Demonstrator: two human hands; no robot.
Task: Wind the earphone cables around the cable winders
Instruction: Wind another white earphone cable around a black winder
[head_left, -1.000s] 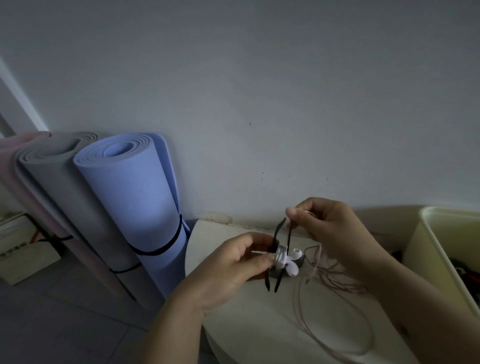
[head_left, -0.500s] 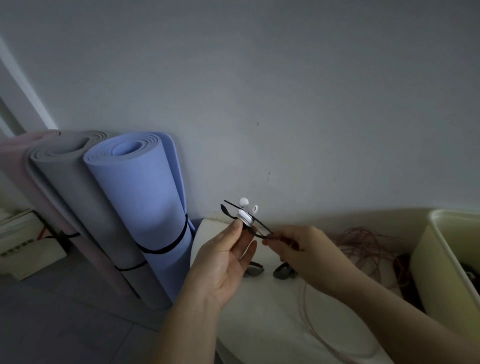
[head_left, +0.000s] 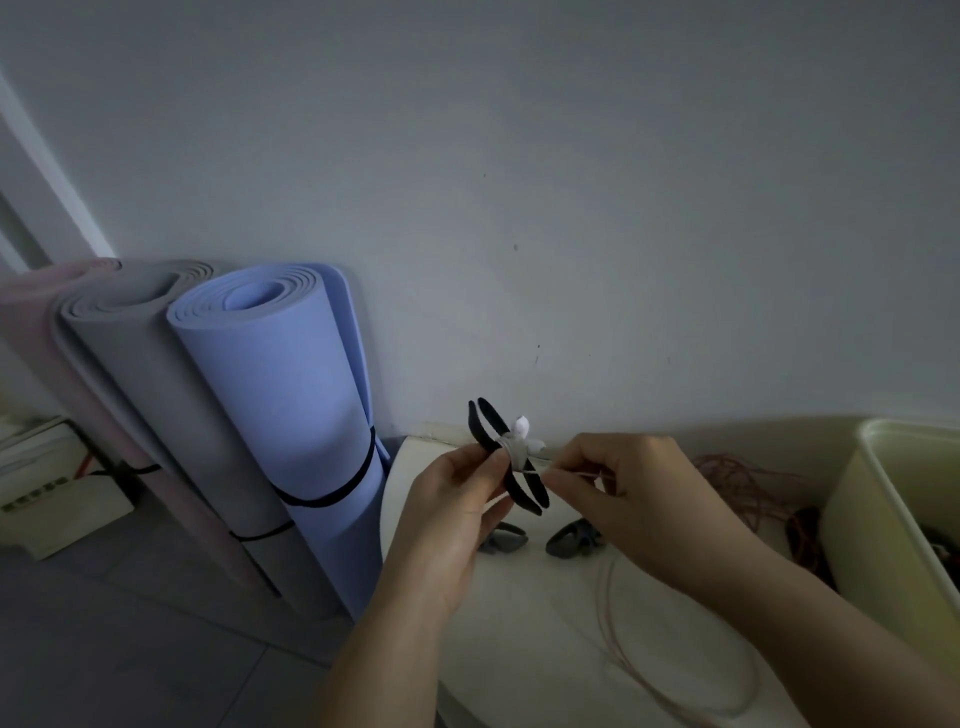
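I note the black cable winder (head_left: 525, 493) held tilted between both hands, above the far part of the white table (head_left: 519, 649). Left hand (head_left: 447, 519) pinches its middle, where the white earphone cable (head_left: 511, 451) is wrapped. Right hand (head_left: 634, 499), just right of it, pinches the cable's free strand. Earbuds (head_left: 521, 427) stick out on the far side.

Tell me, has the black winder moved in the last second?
Yes. The black winder went up and left, away from the grey winders on the table, toward its back corner.
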